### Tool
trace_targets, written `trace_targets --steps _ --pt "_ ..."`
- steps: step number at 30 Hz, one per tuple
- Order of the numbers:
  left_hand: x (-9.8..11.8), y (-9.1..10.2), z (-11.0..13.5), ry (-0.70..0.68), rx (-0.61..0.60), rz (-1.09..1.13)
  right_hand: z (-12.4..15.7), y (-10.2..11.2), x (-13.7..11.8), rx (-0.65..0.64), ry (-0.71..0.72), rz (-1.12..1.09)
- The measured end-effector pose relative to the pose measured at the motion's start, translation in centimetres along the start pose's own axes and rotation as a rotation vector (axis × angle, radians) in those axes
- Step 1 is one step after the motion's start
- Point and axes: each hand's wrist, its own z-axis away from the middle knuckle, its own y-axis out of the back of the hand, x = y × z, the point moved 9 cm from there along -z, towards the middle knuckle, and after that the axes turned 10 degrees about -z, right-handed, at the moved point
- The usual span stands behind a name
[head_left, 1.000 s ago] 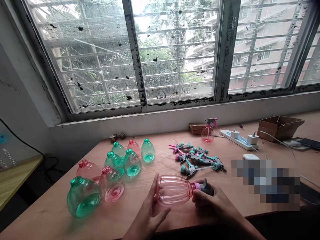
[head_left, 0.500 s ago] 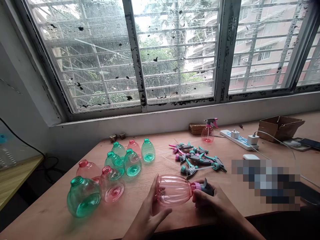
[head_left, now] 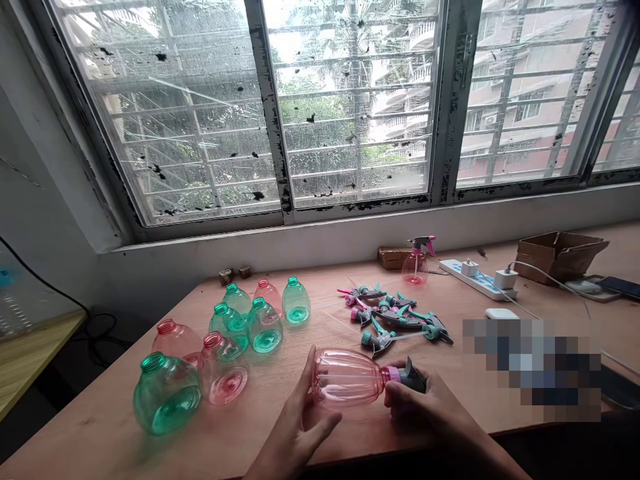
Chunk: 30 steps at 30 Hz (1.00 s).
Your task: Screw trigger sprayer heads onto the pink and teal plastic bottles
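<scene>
A pink see-through bottle [head_left: 345,378] lies on its side just above the wooden table [head_left: 280,400], held between both hands. My left hand [head_left: 300,427] cups the bottle's base, fingers and thumb around it. My right hand [head_left: 425,408] is closed on the grey trigger spray head [head_left: 413,377] with its pink collar at the bottle's neck. A heap of loose spray heads [head_left: 395,319], pink and teal, lies just behind the bottle.
Several empty green and pink bottles [head_left: 220,347] stand at the left of the table. At the back are a finished pink spray bottle [head_left: 416,263], a power strip [head_left: 477,278] with chargers, a cardboard box [head_left: 560,253] and a phone [head_left: 620,287]. A barred window runs behind.
The pink bottle has shifted very slightly; my left thumb has moved a little along its base. Both hands stay on the bottle and spray head.
</scene>
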Motion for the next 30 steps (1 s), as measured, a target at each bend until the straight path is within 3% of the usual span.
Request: trace_targets --steps 8,19,30 --pt "-1.4 0.2 0.0 0.050 0.015 -0.001 -0.1 0.0 0.2 -0.015 0.016 0.024" --pt "-0.4 0.0 -0.3 -0.052 0.029 0.145 -0.1 0.3 0.5 0.020 -0.003 0.001" --pt "-0.5 0.1 -0.2 0.000 0.019 0.051 0.0 0.2 0.3 0.012 -0.022 0.039"
